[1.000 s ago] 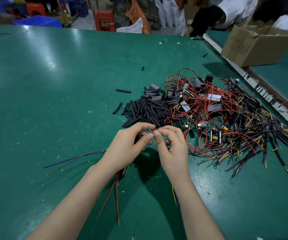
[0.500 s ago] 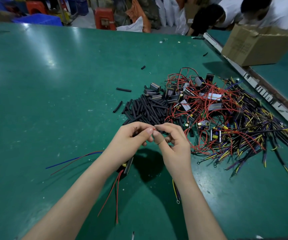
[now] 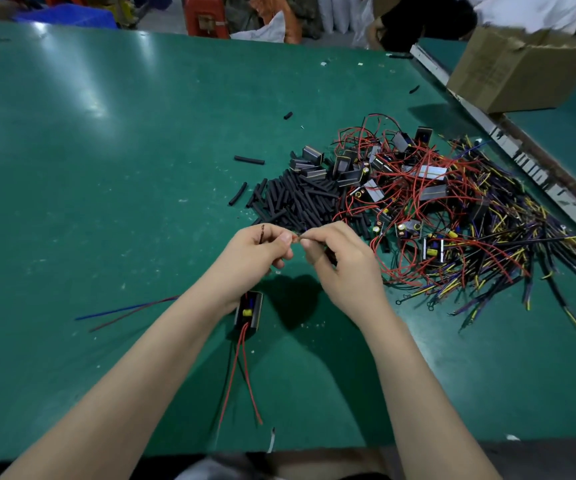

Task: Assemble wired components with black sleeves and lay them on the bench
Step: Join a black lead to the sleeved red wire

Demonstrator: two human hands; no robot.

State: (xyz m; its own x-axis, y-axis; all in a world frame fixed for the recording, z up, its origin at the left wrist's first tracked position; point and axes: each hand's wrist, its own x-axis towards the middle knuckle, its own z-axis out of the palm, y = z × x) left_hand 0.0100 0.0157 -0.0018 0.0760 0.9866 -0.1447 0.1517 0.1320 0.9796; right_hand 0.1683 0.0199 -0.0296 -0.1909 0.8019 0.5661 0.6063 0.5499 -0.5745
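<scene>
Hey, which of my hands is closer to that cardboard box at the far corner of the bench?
Right. Your right hand is nearer the cardboard box, which sits far beyond it toward the right; your left hand is further off on the other side.

Wire ends (image 3: 296,237) hidden between pinching fingers (image 3: 283,241); cardboard box (image 3: 521,69) and far people cropped by the frame edge.
</scene>
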